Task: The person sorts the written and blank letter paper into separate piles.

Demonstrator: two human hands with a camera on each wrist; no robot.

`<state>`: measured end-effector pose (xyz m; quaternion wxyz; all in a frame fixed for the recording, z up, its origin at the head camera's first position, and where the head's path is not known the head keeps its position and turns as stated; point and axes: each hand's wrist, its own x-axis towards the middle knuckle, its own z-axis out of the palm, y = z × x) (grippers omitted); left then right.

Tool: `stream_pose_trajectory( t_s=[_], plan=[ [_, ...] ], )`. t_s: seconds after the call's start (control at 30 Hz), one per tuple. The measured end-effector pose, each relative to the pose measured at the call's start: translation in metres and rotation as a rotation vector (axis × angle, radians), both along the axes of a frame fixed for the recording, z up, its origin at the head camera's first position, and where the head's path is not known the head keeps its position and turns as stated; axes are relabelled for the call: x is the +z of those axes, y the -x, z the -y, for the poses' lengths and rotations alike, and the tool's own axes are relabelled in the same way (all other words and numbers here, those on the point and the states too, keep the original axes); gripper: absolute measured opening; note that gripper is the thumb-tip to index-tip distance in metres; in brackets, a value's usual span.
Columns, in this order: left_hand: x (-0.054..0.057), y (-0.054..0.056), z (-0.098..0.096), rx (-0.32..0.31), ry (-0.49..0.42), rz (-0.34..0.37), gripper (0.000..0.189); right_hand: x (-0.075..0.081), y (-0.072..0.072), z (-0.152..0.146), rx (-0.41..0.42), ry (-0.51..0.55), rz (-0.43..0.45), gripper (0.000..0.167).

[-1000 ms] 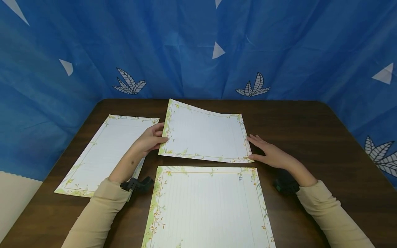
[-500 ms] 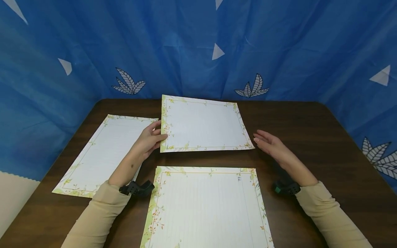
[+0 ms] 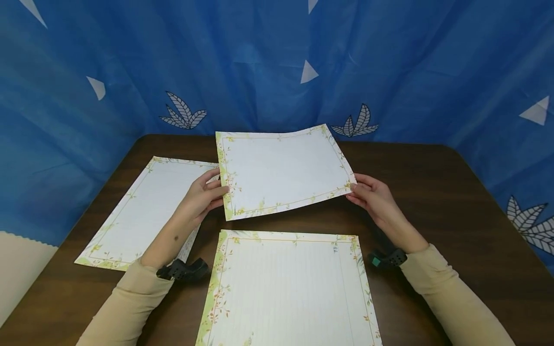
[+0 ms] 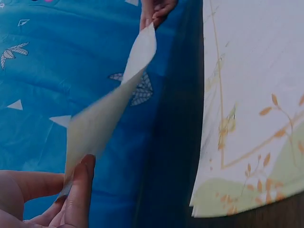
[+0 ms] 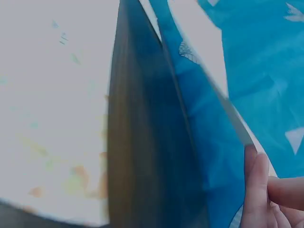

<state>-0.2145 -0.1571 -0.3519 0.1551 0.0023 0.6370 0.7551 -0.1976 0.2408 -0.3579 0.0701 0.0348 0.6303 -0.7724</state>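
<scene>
A sheet of white paper (image 3: 281, 170) with a leafy green and orange border is held up over the far half of the table, slightly bowed. My left hand (image 3: 200, 196) pinches its left edge between thumb and fingers. At the near right corner, my right hand (image 3: 374, 199) pinches it the same way. Seen edge-on in the left wrist view, the lifted paper (image 4: 102, 116) twists between the two hands. The right wrist view shows its edge (image 5: 232, 114) between thumb and fingers. Below it lie more bordered sheets (image 3: 285, 288), with a small mark near the top right.
Another bordered sheet (image 3: 151, 206) lies slanted on the left of the dark wooden table (image 3: 454, 216), partly under my left forearm. A blue curtain (image 3: 268, 62) with leaf and triangle prints hangs behind the table's far edge.
My right hand came off the paper's right edge, then took hold of its near right corner. That side of the sheet has risen, and the sheet has shifted slightly left.
</scene>
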Motion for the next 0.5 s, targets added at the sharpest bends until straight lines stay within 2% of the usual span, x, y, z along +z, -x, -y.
stream_pose_trajectory(
  t_s=[0.17,0.27,0.37,0.43,0.5],
  plan=[
    [0.007,-0.012,0.030,0.026,-0.083,-0.010,0.059,0.017,0.016,0.016,0.057,-0.179,-0.066,0.042],
    [0.004,-0.014,0.041,-0.008,-0.055,0.011,0.063,0.032,0.029,0.026,0.112,-0.317,-0.127,0.038],
    [-0.004,-0.015,0.044,-0.079,0.043,0.036,0.068,0.050,0.040,0.038,0.170,-0.442,-0.205,0.034],
    [-0.009,-0.015,0.045,-0.102,0.157,-0.006,0.069,0.062,0.046,0.047,0.201,-0.517,-0.258,0.031],
    [-0.011,-0.013,0.047,-0.085,0.270,-0.064,0.069,0.073,0.050,0.056,0.230,-0.584,-0.320,0.029]
  ],
)
